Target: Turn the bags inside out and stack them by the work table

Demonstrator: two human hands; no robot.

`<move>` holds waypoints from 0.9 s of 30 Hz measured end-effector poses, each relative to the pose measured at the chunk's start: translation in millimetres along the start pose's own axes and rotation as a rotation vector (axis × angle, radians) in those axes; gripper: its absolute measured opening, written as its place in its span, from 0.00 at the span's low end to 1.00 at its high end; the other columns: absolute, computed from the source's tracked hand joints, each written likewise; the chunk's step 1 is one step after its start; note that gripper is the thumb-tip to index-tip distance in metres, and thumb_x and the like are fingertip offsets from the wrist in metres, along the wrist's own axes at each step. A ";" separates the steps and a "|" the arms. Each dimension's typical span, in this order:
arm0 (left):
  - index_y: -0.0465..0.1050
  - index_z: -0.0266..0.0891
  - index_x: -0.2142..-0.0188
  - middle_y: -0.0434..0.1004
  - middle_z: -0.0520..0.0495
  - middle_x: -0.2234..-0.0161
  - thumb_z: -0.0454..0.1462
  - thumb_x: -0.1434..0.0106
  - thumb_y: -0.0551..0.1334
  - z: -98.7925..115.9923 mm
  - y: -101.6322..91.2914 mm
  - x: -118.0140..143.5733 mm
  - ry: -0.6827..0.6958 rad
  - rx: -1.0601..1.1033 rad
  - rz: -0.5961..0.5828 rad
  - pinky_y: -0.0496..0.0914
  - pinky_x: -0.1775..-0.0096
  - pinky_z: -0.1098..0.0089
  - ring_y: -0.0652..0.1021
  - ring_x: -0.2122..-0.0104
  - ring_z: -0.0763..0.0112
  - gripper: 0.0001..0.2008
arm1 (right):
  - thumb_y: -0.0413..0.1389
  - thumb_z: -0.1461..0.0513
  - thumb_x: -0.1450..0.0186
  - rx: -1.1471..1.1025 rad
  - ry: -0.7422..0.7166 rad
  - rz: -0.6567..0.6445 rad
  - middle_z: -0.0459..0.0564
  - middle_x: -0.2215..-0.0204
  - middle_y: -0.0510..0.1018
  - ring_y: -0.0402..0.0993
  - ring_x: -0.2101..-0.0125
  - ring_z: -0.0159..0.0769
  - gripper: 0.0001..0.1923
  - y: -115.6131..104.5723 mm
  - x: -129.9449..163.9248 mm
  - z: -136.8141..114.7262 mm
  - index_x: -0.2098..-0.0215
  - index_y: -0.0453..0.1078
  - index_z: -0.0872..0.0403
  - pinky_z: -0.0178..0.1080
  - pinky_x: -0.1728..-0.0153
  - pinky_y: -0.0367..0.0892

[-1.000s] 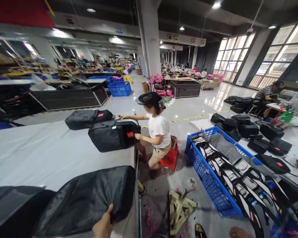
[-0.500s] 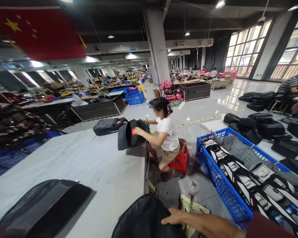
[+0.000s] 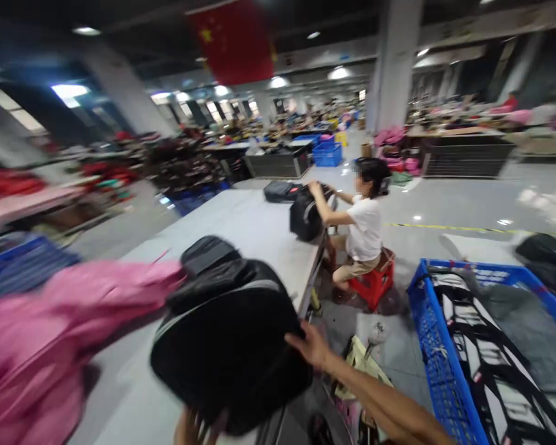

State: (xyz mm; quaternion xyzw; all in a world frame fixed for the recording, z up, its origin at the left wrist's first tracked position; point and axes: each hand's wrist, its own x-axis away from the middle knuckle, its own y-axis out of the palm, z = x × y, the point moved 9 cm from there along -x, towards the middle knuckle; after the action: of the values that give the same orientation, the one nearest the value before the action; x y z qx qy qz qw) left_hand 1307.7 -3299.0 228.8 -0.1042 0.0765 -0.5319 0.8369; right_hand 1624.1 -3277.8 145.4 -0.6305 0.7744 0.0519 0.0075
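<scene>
At the far left a pink bag point(image 3: 37, 334) now fills the corner of my view, blurred; half a second ago it was only a sliver at the bottom edge. Just right of it, on the grey surface point(image 3: 241, 222), the flat black bag point(image 3: 206, 250) that lay alone at my lower left now sits further up and in, partly behind what I am lifting.

The black backpack point(image 3: 231, 346) is up off the edge of the surface now, raised and tilted in front of me, where before only its top showed at the bottom of the view. My left hand point(image 3: 197, 428) is under its lower edge, fingers barely showing, so I cannot tell how it grips. My right hand point(image 3: 312, 347) is curled on the backpack's right side, holding it, much as it lay on it before.

Further right, a co-worker in a white shirt point(image 3: 365, 225) sits on a red stool point(image 3: 375, 284) with both arms on another black bag point(image 3: 306, 213) at the surface's far end. At the right stands the blue crate point(image 3: 433, 346) of straps, closer to the frame's edge than before.
</scene>
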 end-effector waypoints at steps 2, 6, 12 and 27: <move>0.78 0.57 0.45 0.84 0.53 0.38 0.49 0.60 0.82 -1.2 -13.1 -1.2 -0.035 0.085 -0.058 0.70 0.27 0.37 0.77 0.30 0.37 0.40 | 0.61 0.33 0.32 0.116 0.033 -0.168 0.47 0.42 0.87 0.82 0.41 0.58 0.35 4.0 10.6 -8.3 0.39 0.79 0.44 0.61 0.34 0.73; 0.74 0.44 0.48 0.80 0.39 0.42 0.39 0.56 0.74 -4.1 -20.4 -34.1 0.016 0.086 0.062 0.78 0.35 0.41 0.79 0.38 0.43 0.33 | 0.60 0.25 0.37 0.301 -0.019 -0.187 0.62 0.37 0.83 0.75 0.33 0.64 0.42 -20.6 0.3 -33.2 0.48 0.83 0.49 0.66 0.26 0.64; 0.72 0.44 0.47 0.81 0.47 0.51 0.36 0.45 0.68 -26.2 17.5 -43.2 0.109 0.090 -0.042 0.79 0.40 0.53 0.81 0.48 0.58 0.24 | 0.61 0.33 0.29 0.538 -0.319 -0.075 0.62 0.28 0.74 0.69 0.29 0.55 0.41 -2.1 -59.8 -123.6 0.31 0.72 0.50 0.58 0.25 0.63; 0.77 0.48 0.38 0.84 0.40 0.36 0.40 0.25 0.67 -52.1 14.5 20.1 0.306 0.064 0.139 0.81 0.38 0.51 0.82 0.36 0.54 0.17 | 0.52 0.31 0.25 1.091 -0.501 0.020 0.61 0.50 0.82 0.74 0.49 0.55 0.38 31.9 -74.4 -125.2 0.42 0.75 0.54 0.54 0.44 0.69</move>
State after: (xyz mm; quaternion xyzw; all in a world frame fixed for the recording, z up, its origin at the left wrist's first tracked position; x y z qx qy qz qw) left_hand 1316.4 -3316.1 174.4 0.0103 0.1928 -0.4845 0.8532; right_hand 1614.9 -3210.1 277.9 -0.4970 0.6697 -0.2058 0.5120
